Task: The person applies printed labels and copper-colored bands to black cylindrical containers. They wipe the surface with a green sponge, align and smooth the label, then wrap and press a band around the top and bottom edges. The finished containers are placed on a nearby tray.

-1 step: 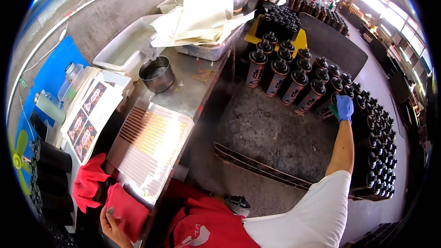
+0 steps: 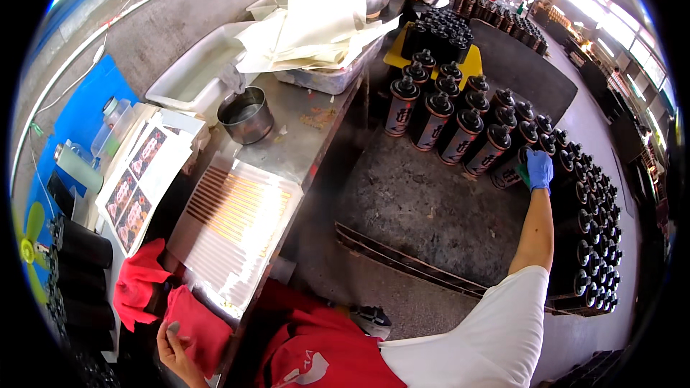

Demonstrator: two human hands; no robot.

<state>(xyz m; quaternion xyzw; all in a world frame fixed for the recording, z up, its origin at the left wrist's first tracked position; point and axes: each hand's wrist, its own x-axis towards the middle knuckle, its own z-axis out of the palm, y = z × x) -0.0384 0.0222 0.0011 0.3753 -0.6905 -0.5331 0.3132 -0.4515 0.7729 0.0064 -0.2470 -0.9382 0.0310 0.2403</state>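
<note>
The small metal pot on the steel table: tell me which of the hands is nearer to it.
Left. The left hand rests on a red cloth at the table's near end, below the pot. The gloved right hand is far off among the black canisters.

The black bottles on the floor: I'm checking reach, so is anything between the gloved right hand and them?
Nothing visible. The right hand in its blue glove is already at the black bottles, at the row's right end; whether it grips one cannot be told.
</note>
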